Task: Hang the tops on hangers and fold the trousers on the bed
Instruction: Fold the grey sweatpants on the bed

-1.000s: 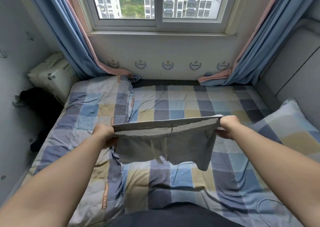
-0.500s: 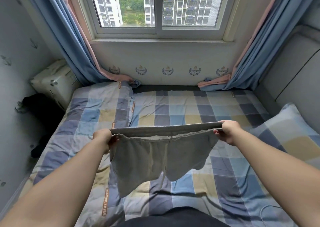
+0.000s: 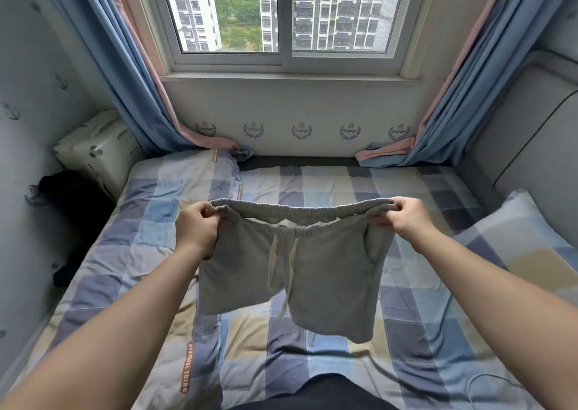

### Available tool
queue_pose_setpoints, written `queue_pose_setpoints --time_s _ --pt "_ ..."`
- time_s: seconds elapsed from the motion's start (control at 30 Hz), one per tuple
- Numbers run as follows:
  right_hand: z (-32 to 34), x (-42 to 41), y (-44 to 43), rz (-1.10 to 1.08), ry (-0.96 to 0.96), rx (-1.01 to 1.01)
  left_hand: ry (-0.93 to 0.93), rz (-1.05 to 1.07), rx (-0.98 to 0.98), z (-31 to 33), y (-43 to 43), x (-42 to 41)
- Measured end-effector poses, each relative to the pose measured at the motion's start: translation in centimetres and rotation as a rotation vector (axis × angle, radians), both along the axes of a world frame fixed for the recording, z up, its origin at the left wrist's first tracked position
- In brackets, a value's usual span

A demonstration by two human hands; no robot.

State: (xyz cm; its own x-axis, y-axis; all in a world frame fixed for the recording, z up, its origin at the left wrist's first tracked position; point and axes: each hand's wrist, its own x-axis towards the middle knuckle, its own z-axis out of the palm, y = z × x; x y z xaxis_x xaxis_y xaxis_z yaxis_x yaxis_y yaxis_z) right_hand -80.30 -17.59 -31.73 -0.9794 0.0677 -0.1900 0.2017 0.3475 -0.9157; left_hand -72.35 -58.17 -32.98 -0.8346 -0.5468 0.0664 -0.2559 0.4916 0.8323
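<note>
At the far left, a pale box is seen against the wall, with a dark heap just beside it, between the wall and the bed. The left curtain, blue and pink, hangs beside the window, and its end lies on the bed's far corner. The left side of the bed is covered by a checked quilt with an orange lettered strip along its edge.

The left hand is held above the quilt's edge. Its fingers are curled round the left end of the waistband of the grey shorts. The shorts are held up in the air over the middle of the bed, spread wide between the two hands. The waistband is stretched and slightly opened, so that its front and back edges are apart. Two pale drawstrings hang down the front, and both legs hang free. The right end of the waistband is gripped by the right hand, whose fingers are clenched over the cloth.

Further right, the right curtain hangs at the window's other side. A checked pillow lies at the bed's right edge, beside a grey headboard. A thin cable is seen on the bed at the lower right.
</note>
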Motion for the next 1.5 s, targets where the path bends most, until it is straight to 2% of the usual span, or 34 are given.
queue_pose_setpoints --time_s 0.1,0.17,0.2,0.3,0.37,0.43,0.47,0.53,0.57,0.67,0.83,0.97,1.07,1.23,1.3,1.37,1.5 --pt "0.4 0.1 0.2 0.021 0.159 0.444 -0.053 0.011 -0.083 0.0 -0.2 0.0" --pt "0.5 0.1 0.6 0.038 0.169 0.592 -0.126 0.044 -0.188 -0.3 -0.3 0.0" --pt "0.5 0.1 0.7 0.041 0.143 0.584 -0.131 0.042 -0.191 -0.4 -0.5 -0.1" --pt "0.6 -0.1 0.9 0.007 0.055 0.362 -0.073 -0.042 0.055 0.1 -0.2 -0.2" --pt "0.7 -0.1 1.0 -0.018 0.022 0.3 -0.123 -0.013 0.184 0.2 -0.2 -0.4" --pt "1.1 0.0 0.8 -0.03 -0.014 0.293 -0.226 0.079 0.46 0.5 0.1 -0.4" --pt "1.4 0.1 0.4 -0.028 -0.036 0.295 -0.301 0.101 0.652 0.9 0.7 -0.3" --pt "2.3 0.7 -1.1 -0.015 -0.072 0.258 -0.42 0.096 0.902 2.0 2.3 0.1" --pt "2.7 1.1 -2.0 -0.006 -0.086 0.209 -0.425 0.084 0.977 2.3 3.2 0.1" --pt "4.5 2.7 -5.0 0.101 -0.144 0.054 -0.372 0.028 1.028 3.1 6.0 0.1" --pt "6.7 4.9 -8.4 0.389 -0.141 -0.063 -0.145 -0.231 0.902 4.8 11.3 1.0" --pt "8.1 5.8 -9.3 0.447 -0.067 -0.105 -0.099 -0.491 0.744 5.9 12.9 1.6" --pt "8.4 6.1 -8.7 0.518 -0.079 -0.133 -0.075 -0.635 0.607 5.4 13.0 2.0" --pt "7.8 6.7 -7.5 0.537 -0.072 -0.121 -0.002 -0.616 0.484 4.3 14.6 2.5" --pt "7.4 6.6 -6.5 0.552 -0.01 -0.054 -0.043 -0.57 0.434 4.0 14.8 2.5" --pt "6.4 6.2 -5.1 0.522 0.088 0.095 -0.078 -0.556 0.435 3.7 14.5 2.7" --pt "4.8 6.2 -3.8 0.626 0.109 0.367 -0.112 -0.659 0.501 4.2 13.5 2.8"
